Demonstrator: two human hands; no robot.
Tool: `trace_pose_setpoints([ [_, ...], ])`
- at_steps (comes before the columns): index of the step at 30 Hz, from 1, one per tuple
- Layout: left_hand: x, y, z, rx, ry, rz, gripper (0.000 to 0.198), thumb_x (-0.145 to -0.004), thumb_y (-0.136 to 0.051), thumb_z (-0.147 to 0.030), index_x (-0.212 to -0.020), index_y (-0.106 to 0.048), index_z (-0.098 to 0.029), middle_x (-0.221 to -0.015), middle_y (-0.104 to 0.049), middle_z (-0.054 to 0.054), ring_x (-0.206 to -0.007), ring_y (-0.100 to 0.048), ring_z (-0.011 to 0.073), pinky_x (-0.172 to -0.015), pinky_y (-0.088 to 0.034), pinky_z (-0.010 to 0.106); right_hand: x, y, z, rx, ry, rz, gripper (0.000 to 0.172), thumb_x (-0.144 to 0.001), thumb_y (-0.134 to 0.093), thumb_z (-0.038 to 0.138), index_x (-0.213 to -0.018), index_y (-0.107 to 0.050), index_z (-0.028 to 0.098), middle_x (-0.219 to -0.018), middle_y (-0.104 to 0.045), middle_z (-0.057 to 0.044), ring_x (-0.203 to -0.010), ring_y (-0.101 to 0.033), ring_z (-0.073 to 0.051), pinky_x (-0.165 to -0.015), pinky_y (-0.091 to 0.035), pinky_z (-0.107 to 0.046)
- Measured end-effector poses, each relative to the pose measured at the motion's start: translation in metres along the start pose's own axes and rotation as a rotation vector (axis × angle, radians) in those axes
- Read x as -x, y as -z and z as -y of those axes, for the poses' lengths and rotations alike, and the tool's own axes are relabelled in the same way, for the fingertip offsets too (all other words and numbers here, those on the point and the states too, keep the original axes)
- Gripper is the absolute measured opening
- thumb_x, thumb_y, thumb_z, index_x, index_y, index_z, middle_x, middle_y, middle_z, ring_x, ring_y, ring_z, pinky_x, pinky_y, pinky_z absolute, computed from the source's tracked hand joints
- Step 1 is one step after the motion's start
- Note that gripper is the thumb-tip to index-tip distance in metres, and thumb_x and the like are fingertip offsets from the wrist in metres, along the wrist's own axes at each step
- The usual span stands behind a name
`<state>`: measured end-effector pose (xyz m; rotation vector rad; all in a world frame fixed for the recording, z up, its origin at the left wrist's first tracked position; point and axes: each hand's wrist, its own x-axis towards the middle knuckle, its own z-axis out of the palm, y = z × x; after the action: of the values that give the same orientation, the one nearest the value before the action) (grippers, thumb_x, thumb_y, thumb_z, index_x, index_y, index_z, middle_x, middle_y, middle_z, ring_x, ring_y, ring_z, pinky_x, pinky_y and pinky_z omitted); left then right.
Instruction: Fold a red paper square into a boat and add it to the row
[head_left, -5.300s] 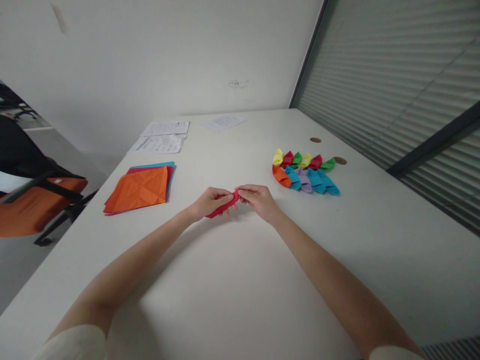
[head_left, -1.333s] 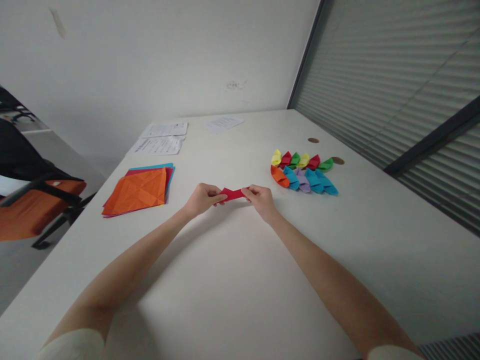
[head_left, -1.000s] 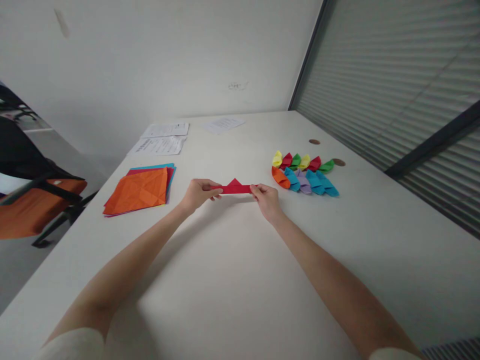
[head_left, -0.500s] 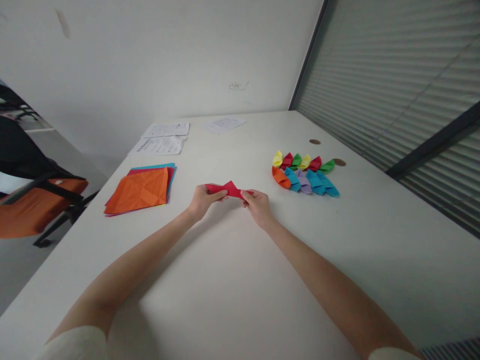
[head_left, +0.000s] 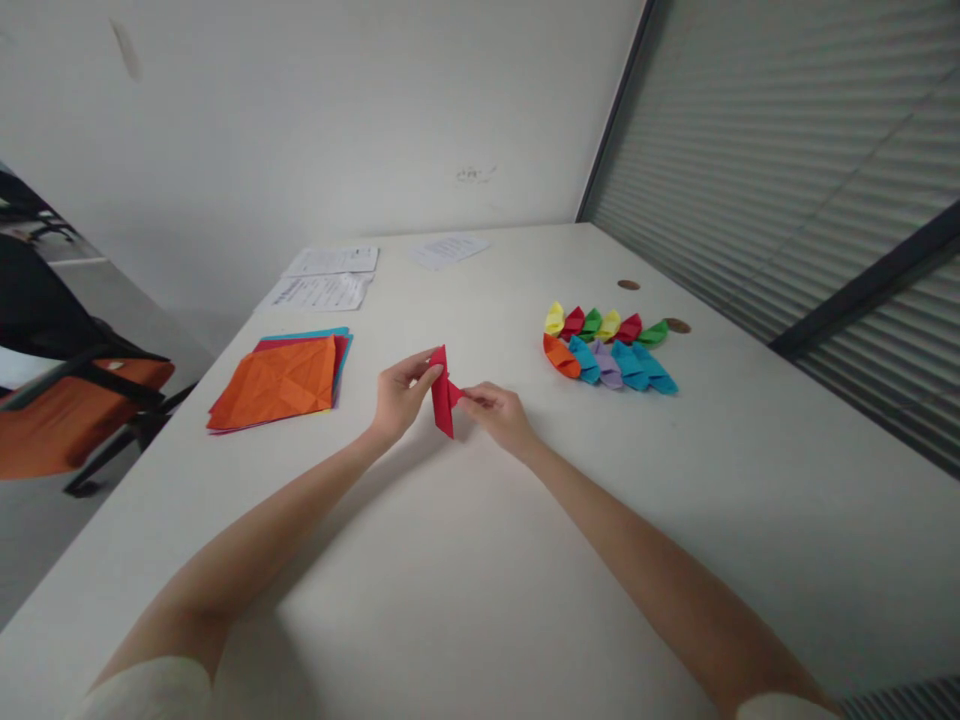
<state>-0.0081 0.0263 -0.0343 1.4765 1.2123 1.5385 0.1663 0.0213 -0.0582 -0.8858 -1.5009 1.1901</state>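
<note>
A folded red paper piece (head_left: 442, 390) stands on end above the white table (head_left: 480, 560), long side nearly vertical. My left hand (head_left: 397, 395) pinches its upper left edge with thumb and fingertips. My right hand (head_left: 499, 415) pinches a small flap at its right side. Both hands hover just over the table's middle. To the right lie two rows of finished folded paper shapes (head_left: 609, 345) in yellow, red, green, orange, blue and purple.
A stack of coloured square sheets, orange on top (head_left: 279, 380), lies to the left. Printed white papers (head_left: 322, 280) lie at the far side. Two round holes (head_left: 679, 324) sit near the window blinds. An orange and black chair (head_left: 67, 400) stands off the table's left edge.
The red piece was stretched flat and horizontal between my hands one second ago. My hands have since drawn together and turned it upright.
</note>
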Motion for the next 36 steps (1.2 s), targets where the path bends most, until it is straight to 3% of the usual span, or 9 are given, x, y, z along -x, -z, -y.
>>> trace_pose_setpoints([
  [3, 0.005, -0.001, -0.003, -0.065, -0.044, 0.028, 0.042, -0.077, -0.071, -0.043, -0.110, -0.071, -0.017, -0.079, -0.073, 0.005, -0.073, -0.067, 0.0162, -0.070, -0.050, 0.026, -0.008, 0.010, 0.012, 0.035, 0.061, -0.044, 0.032, -0.074, -0.072, 0.046, -0.093, -0.075, 0.021, -0.088, -0.070, -0.005, -0.077, -0.062, -0.015, -0.071, -0.050, -0.030],
  [7, 0.013, -0.007, -0.008, -0.022, -0.022, 0.127, 0.036, -0.079, -0.069, -0.042, -0.104, -0.074, -0.017, -0.098, -0.075, 0.009, -0.085, -0.069, 0.0189, -0.078, -0.053, 0.029, -0.010, 0.017, 0.027, 0.076, 0.150, -0.036, 0.024, -0.077, -0.071, 0.043, -0.086, -0.076, 0.022, -0.086, -0.070, -0.005, -0.079, -0.063, -0.016, -0.072, -0.050, -0.031],
  [13, 0.021, -0.012, -0.018, -0.003, -0.001, 0.199, 0.033, -0.079, -0.070, -0.040, -0.102, -0.076, -0.017, -0.098, -0.075, 0.009, -0.086, -0.069, 0.0201, -0.079, -0.054, 0.030, -0.007, 0.013, 0.039, 0.018, 0.167, -0.052, 0.024, -0.073, -0.075, 0.045, -0.074, -0.073, 0.021, -0.073, -0.066, -0.003, -0.067, -0.058, -0.015, -0.063, -0.047, -0.030],
  [21, 0.022, -0.008, -0.029, -0.160, -0.220, 0.267, 0.023, -0.085, -0.065, -0.033, -0.099, -0.077, -0.020, -0.086, -0.073, 0.008, -0.074, -0.065, 0.0155, -0.067, -0.049, 0.026, -0.009, 0.015, 0.040, -0.035, 0.078, -0.044, 0.029, -0.067, -0.078, 0.046, -0.069, -0.070, 0.019, -0.060, -0.060, 0.000, -0.055, -0.050, -0.011, -0.053, -0.042, -0.028],
  [27, 0.017, -0.006, -0.028, -0.230, -0.397, 0.312, 0.021, -0.088, -0.061, -0.030, -0.099, -0.076, -0.020, -0.085, -0.072, 0.007, -0.073, -0.064, 0.0134, -0.065, -0.049, 0.024, -0.007, 0.013, 0.041, 0.023, 0.077, -0.057, 0.035, -0.068, -0.075, 0.051, -0.064, -0.066, 0.017, -0.057, -0.059, 0.001, -0.055, -0.049, -0.010, -0.055, -0.042, -0.027],
  [30, 0.014, -0.004, -0.029, -0.223, -0.333, 0.311, 0.021, -0.089, -0.060, -0.030, -0.097, -0.077, -0.019, -0.085, -0.073, 0.007, -0.074, -0.065, 0.0139, -0.066, -0.049, 0.024, -0.007, 0.011, 0.039, 0.014, 0.065, -0.062, 0.036, -0.070, -0.074, 0.051, -0.064, -0.065, 0.017, -0.057, -0.059, 0.001, -0.054, -0.050, -0.010, -0.055, -0.043, -0.026],
  [36, 0.009, -0.002, -0.032, -0.058, 0.014, 0.337, 0.026, -0.083, -0.064, -0.036, -0.092, -0.074, -0.014, -0.088, -0.075, 0.008, -0.077, -0.067, 0.0174, -0.072, -0.052, 0.028, -0.007, 0.014, 0.036, 0.028, 0.128, -0.026, 0.030, -0.071, -0.077, 0.045, -0.085, -0.070, 0.019, -0.079, -0.066, -0.002, -0.068, -0.060, -0.014, -0.060, -0.050, -0.027],
])
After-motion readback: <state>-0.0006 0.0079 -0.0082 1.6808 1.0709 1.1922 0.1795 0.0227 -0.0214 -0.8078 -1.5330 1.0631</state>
